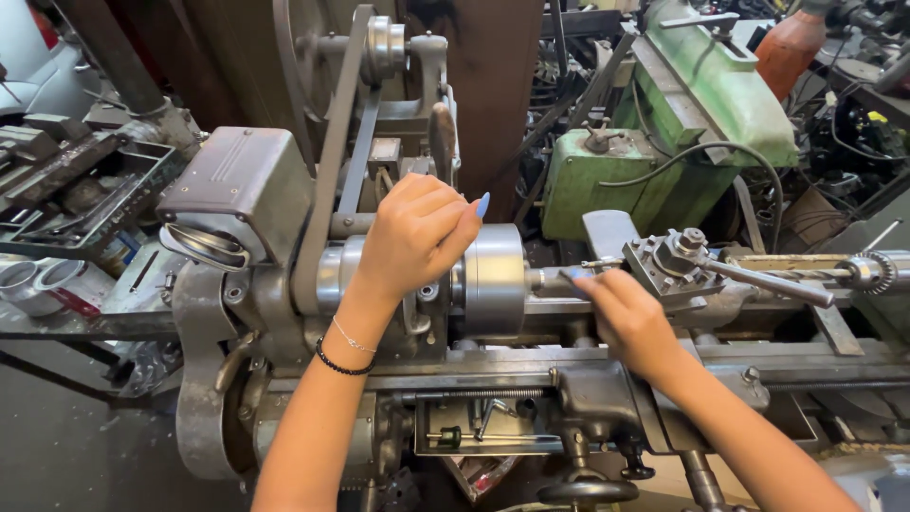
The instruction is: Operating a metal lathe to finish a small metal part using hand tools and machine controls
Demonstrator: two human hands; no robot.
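A grey metal lathe (284,284) fills the middle of the view. My left hand (412,232) rests curled on the headstock just left of the round steel chuck (493,280), fingers bent over the spindle housing. My right hand (626,318) reaches to the short shaft (550,281) sticking out of the chuck, fingertips touching it beside the tool post (678,261). Whether the fingers grip the shaft is unclear. A long handle (773,283) projects right from the tool post.
A flat drive belt (332,161) runs up from the headstock to a pulley (384,47). A green machine (664,123) stands behind. A tray of metal parts (76,190) sits at left, the tailstock drill chuck (872,272) at right, a handwheel (588,491) below.
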